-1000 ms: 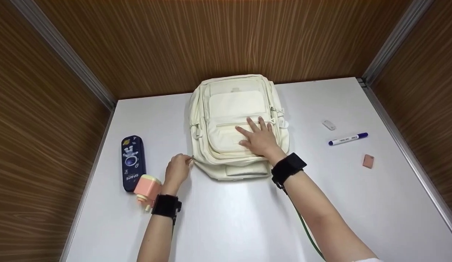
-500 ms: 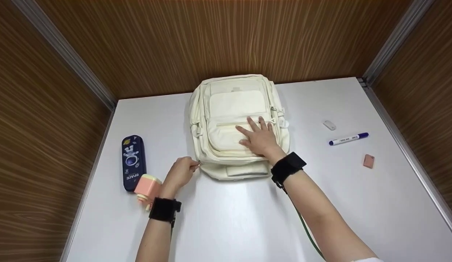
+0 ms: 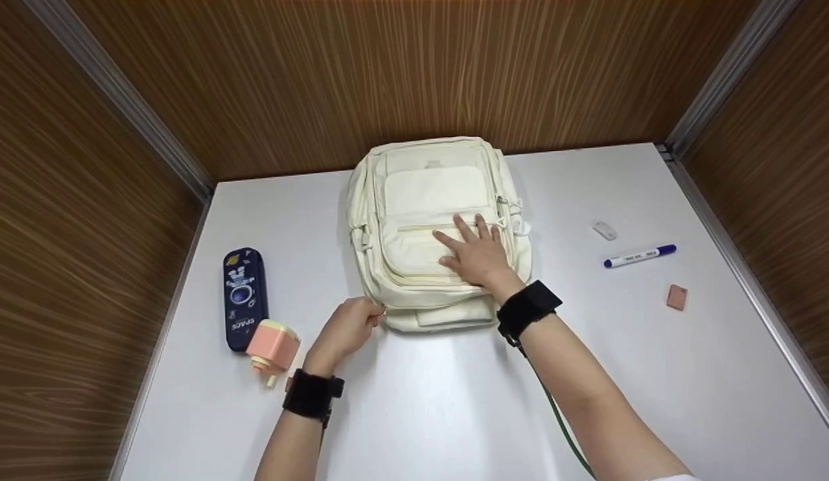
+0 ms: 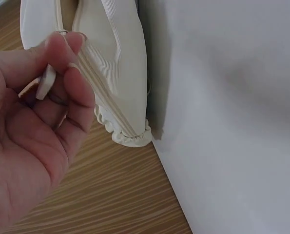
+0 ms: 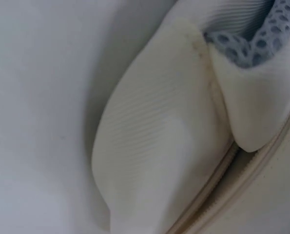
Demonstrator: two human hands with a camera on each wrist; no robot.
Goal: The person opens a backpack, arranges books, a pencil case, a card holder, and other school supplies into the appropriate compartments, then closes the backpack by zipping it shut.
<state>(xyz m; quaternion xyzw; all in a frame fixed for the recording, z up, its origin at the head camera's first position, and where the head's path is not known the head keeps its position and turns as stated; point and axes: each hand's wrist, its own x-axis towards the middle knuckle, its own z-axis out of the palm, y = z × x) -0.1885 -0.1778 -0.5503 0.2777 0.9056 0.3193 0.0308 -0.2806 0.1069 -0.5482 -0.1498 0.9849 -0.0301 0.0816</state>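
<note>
A cream backpack (image 3: 435, 190) lies on the white table, its front facing up. At its lower left corner my left hand (image 3: 347, 327) pinches a zipper pull (image 4: 46, 84) between thumb and fingertips. In the left wrist view, the zipper is parted above the fingertips, and its track (image 4: 106, 100) runs on below them along the bag. My right hand (image 3: 477, 260) rests with spread fingers on the front pocket. The right wrist view shows a parted zipper (image 5: 222, 183) and a grey mesh edge (image 5: 257, 48), with the hand out of sight.
On the left lie a navy space-print pencil case (image 3: 244, 300) and a pink and cream small device (image 3: 274, 347), close to my left wrist. To the right are a white small block (image 3: 604, 230), a blue-capped marker (image 3: 640, 256) and a pink eraser-like block (image 3: 677, 297). Wood-grain panels (image 3: 421, 73) surround the table.
My left hand has drawn the zipper pull rightward and a little toward me, round the bag's lower left corner. The right hand has stayed in place on the pocket.
</note>
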